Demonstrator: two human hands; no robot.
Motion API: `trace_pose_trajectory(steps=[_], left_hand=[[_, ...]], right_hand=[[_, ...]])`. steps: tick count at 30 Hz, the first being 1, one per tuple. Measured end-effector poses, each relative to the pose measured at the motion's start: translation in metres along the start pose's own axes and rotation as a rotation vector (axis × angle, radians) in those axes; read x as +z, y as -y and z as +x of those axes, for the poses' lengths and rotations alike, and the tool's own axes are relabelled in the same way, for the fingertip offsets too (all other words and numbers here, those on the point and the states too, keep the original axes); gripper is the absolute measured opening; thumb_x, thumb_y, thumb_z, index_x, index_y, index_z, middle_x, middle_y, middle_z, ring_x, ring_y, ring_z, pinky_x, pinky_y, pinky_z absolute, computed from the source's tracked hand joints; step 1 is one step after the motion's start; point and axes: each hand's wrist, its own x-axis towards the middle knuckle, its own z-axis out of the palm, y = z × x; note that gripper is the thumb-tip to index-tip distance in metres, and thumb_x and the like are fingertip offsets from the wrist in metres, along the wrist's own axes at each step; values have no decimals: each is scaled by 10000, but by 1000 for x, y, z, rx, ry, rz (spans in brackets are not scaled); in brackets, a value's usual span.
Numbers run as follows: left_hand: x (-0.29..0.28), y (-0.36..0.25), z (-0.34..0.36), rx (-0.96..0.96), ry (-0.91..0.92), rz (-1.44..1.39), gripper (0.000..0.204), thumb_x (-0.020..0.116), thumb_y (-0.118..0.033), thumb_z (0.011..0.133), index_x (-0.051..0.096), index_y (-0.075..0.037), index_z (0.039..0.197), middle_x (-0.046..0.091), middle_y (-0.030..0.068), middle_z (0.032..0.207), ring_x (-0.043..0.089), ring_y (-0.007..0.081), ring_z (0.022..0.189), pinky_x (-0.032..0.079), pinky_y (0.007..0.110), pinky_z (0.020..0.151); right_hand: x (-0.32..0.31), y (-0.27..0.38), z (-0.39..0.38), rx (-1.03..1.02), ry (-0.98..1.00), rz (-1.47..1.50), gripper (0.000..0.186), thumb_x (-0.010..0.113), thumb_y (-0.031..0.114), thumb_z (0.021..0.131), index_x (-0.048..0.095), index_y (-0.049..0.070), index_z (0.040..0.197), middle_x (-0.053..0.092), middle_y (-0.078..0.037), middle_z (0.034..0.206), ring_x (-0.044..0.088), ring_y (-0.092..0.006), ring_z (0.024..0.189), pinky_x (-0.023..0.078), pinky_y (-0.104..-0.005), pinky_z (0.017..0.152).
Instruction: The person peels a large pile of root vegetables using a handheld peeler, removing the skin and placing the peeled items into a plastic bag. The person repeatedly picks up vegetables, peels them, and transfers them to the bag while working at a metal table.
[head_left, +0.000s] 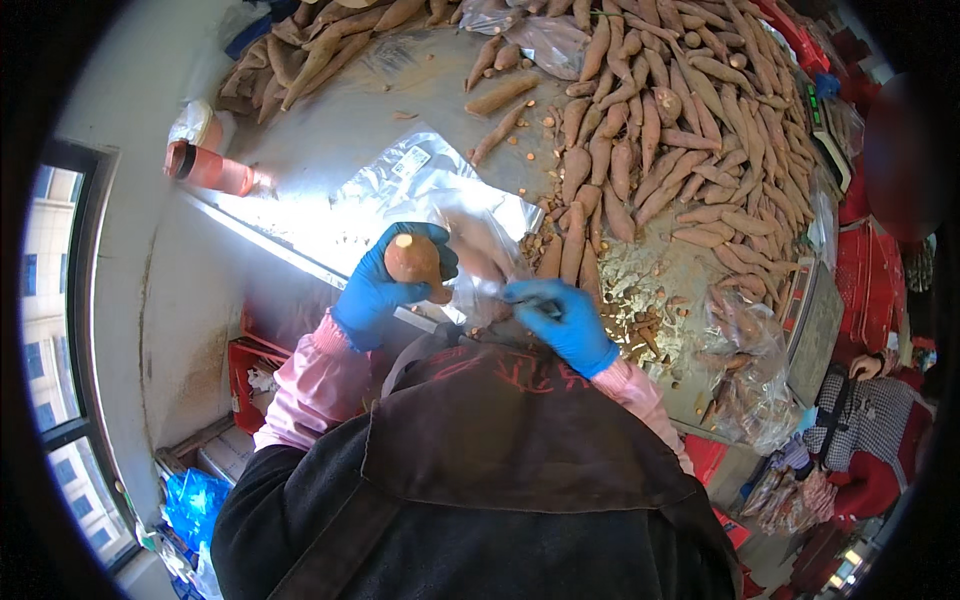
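Observation:
My left hand, in a blue glove, is wrapped round a sweet potato with a pale cut patch on its top end. Just right of it, a clear plastic bag lies on the table edge, with reddish-brown sweet potatoes showing through it. My right hand, also blue-gloved, is at the bag's right side with its fingers closed. Whatever is between those fingertips is too small and blurred to make out. Beyond the right hand lies a large heap of sweet potatoes.
Pale trimmings litter the metal table. A pink bottle stands at the left edge. A burlap sack with sweet potatoes lies far left. At right are a scale, plastic bags and another person.

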Motion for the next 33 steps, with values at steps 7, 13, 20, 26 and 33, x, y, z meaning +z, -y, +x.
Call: trace_pose_trajectory(steps=[7,13,20,26,33], left_hand=[[-37,25,19,193,-185,-48,520,622,44,679,469,-52,1167,558,93,1073,557,225,1007,439,340,888],[-22,65,41,332,-62,1445,591,634,-19,629,480,-133,1188,536,129,1068,519,301,1029,414,395,894],[-31,28,61,343,-64,1820,606,635,-249,683,445,-199,1256,427,63,1266,404,227,1182,92,560,1039],[-55,-15,49,502,70,1862,421,610,-254,733,552,-115,1126,538,111,1085,496,280,1050,229,469,1046],[-70,-29,38,700,248,1916,83,611,-169,691,592,-92,666,559,64,644,565,237,745,419,402,868]], right_hand=[[42,-49,54,41,508,-1291,314,585,263,741,626,119,1017,622,-135,773,597,-334,676,482,-416,583],[-8,-36,37,51,237,-606,236,616,201,764,591,102,977,559,-115,654,562,-273,583,431,-378,530],[-42,-10,16,240,-39,60,100,541,29,814,546,-24,899,509,-18,674,539,-115,645,445,-264,592],[-53,28,19,48,-190,182,96,473,-71,775,524,-3,818,588,-65,820,564,-121,748,456,-258,698],[-24,51,19,242,222,118,93,541,112,816,564,60,889,620,-79,851,562,-130,748,459,-269,689]])
